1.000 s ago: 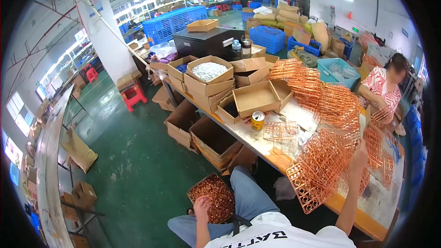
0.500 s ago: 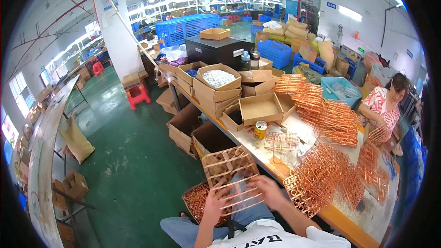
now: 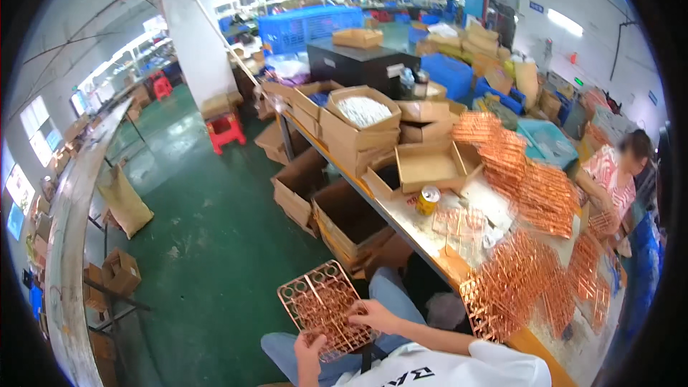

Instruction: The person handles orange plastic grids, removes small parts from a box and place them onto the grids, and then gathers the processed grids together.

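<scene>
A copper-coloured metal grid rack (image 3: 317,292), with rings along its far edge, is tilted in front of my lap. My left hand (image 3: 310,350) has its fingers closed on the rack's near left edge. At its right side my right hand (image 3: 373,315) grips the rack with bent fingers. Small copper-coloured pieces (image 3: 326,312) show through the bars; I cannot tell whether any sit on the rack itself. Their box is mostly hidden by the rack.
On the worktable (image 3: 448,261) to my right lie stacked copper grid racks (image 3: 512,279), a yellow can (image 3: 428,201) and cardboard trays (image 3: 430,166). Open cartons (image 3: 351,218) stand below its edge. A co-worker (image 3: 609,179) is at the far right. A long bench (image 3: 72,244) runs along the left.
The rack has moved down and left, from over a brown carton to over the small copper pieces. Both hands went with it, and the view has shifted.
</scene>
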The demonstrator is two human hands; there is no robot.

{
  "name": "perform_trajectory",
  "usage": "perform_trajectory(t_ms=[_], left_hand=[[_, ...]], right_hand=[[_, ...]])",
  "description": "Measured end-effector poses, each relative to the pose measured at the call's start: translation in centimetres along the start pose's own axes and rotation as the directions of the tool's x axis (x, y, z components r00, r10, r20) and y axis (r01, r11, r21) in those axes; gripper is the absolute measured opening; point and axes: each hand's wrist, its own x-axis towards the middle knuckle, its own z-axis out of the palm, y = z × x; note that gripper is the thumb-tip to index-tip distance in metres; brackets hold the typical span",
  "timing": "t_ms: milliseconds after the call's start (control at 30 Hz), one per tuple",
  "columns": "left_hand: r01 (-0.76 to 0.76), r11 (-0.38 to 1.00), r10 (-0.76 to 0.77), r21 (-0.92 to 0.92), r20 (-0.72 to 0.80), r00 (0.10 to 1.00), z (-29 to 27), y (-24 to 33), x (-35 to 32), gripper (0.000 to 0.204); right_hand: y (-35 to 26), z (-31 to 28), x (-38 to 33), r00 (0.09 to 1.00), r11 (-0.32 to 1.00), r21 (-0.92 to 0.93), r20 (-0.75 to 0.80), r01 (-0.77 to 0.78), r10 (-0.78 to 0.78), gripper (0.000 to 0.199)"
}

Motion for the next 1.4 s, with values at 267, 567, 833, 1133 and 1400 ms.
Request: perform_trajectory(t_ms=[267, 567, 833, 1133, 1400], left_hand=[[-0.012, 0.916, 0.073, 0.402, -0.135, 0.988, -2.0, -0.9, 2.8, 0.011], [0.193, 0.953, -0.176, 0.234, -0.095, 0.980, -1.7, -2.0, 5.9, 0.031], [0.117, 0.956, -0.137, 0.269, 0.058, 0.989, -3.3, -4.3, 5.0, 0.024], [0.264, 0.961, -0.262, -0.078, 0.032, 0.965, -2.8, -5.7, 5.0, 0.025], [0.304, 0.937, -0.282, -0.173, 0.141, 0.949, -5.0, -5.9, 4.9, 0.031]], right_hand=[[3.3, 4.9, 5.9, 0.954, 0.960, -0.230, -0.218, 0.157, -0.208, 0.041], [4.6, 2.9, 1.6, 0.993, 0.802, 0.597, -0.104, 0.015, 0.058, 0.029], [6.2, 2.8, 2.6, 0.996, 0.801, 0.593, 0.007, -0.078, 0.092, 0.011], [8.8, 2.9, 3.7, 0.993, 0.938, 0.345, -0.103, -0.022, 0.061, 0.024], [8.7, 4.0, 6.2, 0.957, 0.748, 0.600, 0.125, -0.284, 0.263, 0.020]])
